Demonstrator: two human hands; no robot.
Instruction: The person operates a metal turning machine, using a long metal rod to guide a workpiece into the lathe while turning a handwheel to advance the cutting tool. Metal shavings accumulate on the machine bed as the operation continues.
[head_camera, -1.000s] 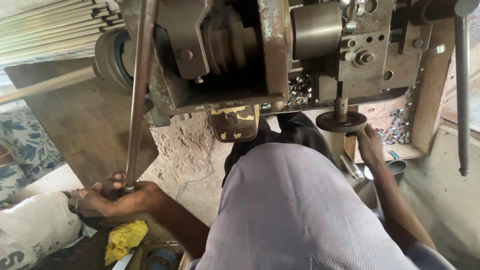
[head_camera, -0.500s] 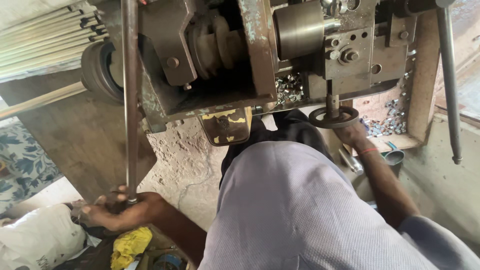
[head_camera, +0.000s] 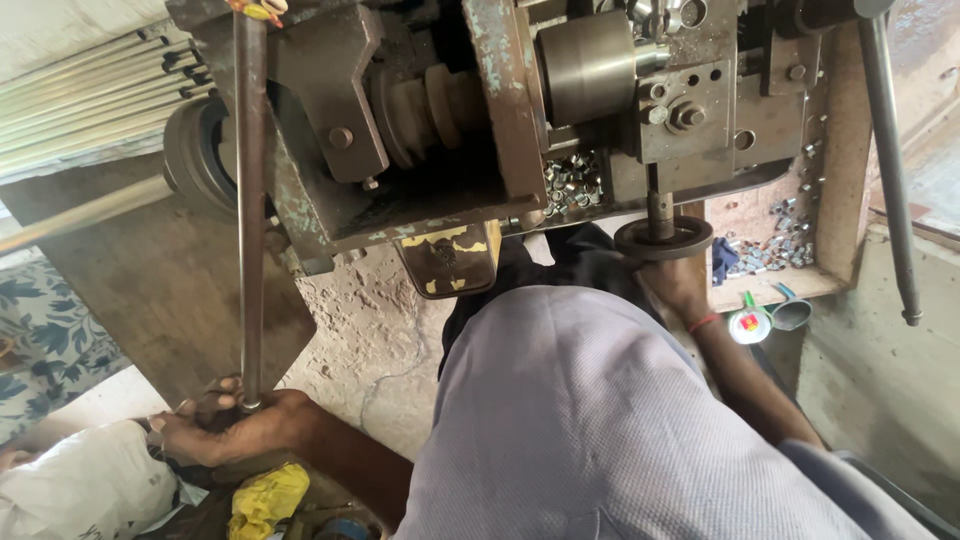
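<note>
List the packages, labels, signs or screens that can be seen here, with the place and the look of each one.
Plate: under the machine's front edge, rounded rectangle, worn yellow and black.
White sack: bottom left, beside the left hand, soft and bulging.
Yellow bag: below the left hand, crumpled.
Small round container: right of the right hand, white with a red and green label.
No screens or signs.

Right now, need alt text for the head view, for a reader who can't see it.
A person's left hand grips the lower end of a long metal rod fed into a worn machine, while the right hand holds a small handwheel beneath it. Small metal pieces lie heaped in the machine.
</note>
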